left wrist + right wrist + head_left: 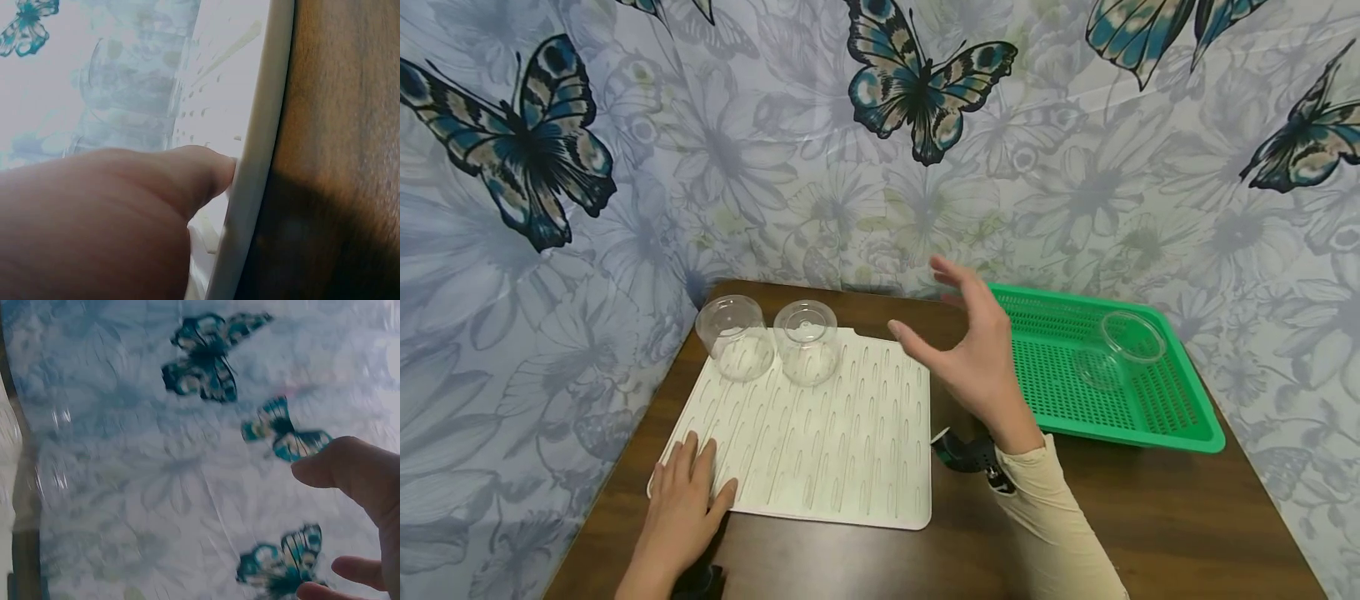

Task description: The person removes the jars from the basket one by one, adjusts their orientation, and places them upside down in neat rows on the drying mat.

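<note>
A cream drying mat [850, 442] with raised ridges lies on the wooden table. My left hand [681, 500] rests flat on its near left corner, and in the left wrist view the thumb [209, 169] lies along the mat's edge [253, 144]. Two clear round plastic containers [743, 346] [807, 350] stand side by side at the mat's far left. Raised between the mat and the green basket [1120, 433], my right hand [973, 358] holds nothing, its thumb and fingers spread wide apart. Inside the basket is another clear container [1108, 358].
The perforated basket occupies the table's right side, its back rim near the wall. Butterfly-patterned fabric [820, 208] covers the walls behind and to the left. Bare brown tabletop [850, 567] shows along the front. A dark wrist device [966, 454] is strapped below my right hand.
</note>
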Motion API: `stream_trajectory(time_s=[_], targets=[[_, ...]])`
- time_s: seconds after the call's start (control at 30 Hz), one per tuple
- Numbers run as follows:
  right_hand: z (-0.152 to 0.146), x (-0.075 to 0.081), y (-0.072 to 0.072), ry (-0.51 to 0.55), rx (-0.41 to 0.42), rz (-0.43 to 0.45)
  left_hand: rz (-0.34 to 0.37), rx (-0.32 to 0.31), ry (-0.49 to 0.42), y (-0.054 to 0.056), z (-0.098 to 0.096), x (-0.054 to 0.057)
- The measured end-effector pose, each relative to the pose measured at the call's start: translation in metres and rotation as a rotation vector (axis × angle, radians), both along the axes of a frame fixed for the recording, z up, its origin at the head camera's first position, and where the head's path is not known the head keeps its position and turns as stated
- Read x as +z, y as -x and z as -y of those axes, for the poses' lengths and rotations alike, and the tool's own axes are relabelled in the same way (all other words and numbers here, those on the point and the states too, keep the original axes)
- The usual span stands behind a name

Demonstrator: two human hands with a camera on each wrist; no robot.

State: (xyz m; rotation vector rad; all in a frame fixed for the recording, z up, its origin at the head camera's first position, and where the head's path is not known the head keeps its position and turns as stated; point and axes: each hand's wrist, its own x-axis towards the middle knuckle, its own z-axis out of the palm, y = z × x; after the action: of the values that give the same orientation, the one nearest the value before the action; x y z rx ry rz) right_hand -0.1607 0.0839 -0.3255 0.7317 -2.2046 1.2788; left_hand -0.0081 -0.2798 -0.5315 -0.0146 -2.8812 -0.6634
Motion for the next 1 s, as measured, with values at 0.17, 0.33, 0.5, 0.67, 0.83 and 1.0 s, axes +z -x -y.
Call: stream_trajectory(time_s=[0.17,0.33,0.5,0.67,0.83,1.0], targets=[[-0.037,-0.002,0.012,0.151,-0.180,0.065,0.016,0.004,-0.005,0.000,0.001,0.002],[-0.080,-0.009,0.021,0.252,-0.390,0.163,0.030,0.008,-0.009,0.000,0.001,0.003],[-0.121,-0.021,0.029,0.342,-0.575,0.260,0.053,0.000,-0.018,0.000,0.002,0.003],[-0.157,-0.036,0.041,0.396,-0.717,0.334,0.052,-0.004,-0.021,-0.001,0.003,0.001],[-0.192,-0.048,0.054,0.431,-0.835,0.445,0.053,-0.012,-0.016,-0.001,0.003,0.001],[-0.218,-0.060,0.059,0.414,-0.899,0.549,0.038,-0.014,-0.018,-0.001,0.003,0.000]])
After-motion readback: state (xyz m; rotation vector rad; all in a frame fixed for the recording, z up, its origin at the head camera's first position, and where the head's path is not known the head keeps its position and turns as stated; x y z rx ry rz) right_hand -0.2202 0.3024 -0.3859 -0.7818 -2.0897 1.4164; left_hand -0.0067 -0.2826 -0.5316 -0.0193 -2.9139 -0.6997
